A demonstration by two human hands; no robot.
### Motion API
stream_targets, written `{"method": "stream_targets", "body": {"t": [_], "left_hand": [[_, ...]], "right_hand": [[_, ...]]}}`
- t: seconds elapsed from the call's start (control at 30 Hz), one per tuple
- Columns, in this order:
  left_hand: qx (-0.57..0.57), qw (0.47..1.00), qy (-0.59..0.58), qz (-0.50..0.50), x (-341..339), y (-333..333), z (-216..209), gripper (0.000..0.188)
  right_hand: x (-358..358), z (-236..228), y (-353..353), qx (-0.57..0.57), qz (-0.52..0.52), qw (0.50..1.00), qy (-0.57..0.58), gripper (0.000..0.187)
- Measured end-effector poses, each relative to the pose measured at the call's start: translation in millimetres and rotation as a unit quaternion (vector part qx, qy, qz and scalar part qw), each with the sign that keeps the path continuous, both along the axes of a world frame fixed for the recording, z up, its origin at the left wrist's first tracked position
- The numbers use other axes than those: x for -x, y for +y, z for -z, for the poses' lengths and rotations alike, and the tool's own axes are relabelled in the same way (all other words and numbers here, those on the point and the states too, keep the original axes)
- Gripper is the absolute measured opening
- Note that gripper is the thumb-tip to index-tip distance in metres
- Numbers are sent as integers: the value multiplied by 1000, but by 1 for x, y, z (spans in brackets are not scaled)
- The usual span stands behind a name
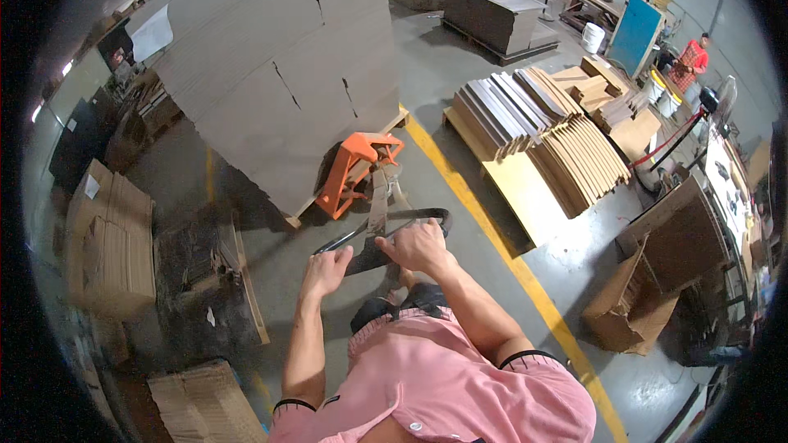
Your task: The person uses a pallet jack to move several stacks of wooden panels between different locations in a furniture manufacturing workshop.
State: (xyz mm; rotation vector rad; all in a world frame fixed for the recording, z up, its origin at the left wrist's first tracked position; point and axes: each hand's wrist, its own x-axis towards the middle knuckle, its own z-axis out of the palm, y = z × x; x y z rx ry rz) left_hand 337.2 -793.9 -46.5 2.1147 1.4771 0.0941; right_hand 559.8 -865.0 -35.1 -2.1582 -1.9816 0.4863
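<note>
My left hand [327, 273] is wrapped round the left side of a black loop handle [365, 259]. On its right side, my right hand [417, 246] is closed as well. The handle belongs to an orange pallet jack [338, 180], which stands just ahead of me at the near edge of a tall stack of grey board sheets [271, 74]. A wooden pallet [302, 212] shows under that stack; the jack's forks are hidden. Several torn gaps mark the stack's side.
A yellow floor line [492, 238] runs past my right side. Beyond it lie cardboard pieces [583, 164] on a pallet and an open carton [632, 303]. Flattened cardboard [111, 238] and a dark pallet [197, 279] are left. A person in red [689, 64] sits far right.
</note>
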Motion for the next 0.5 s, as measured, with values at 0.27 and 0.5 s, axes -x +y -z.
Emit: {"method": "stream_targets", "body": {"t": [0.27, 0.5], "left_hand": [[-59, 998, 5, 16, 24, -133, 0, 57], [-40, 999, 23, -5, 29, -250, -2, 57]], "right_hand": [[21, 5, -132, -16, -37, 999, -3, 71], [21, 8, -243, -62, -41, 997, 9, 73]]}}
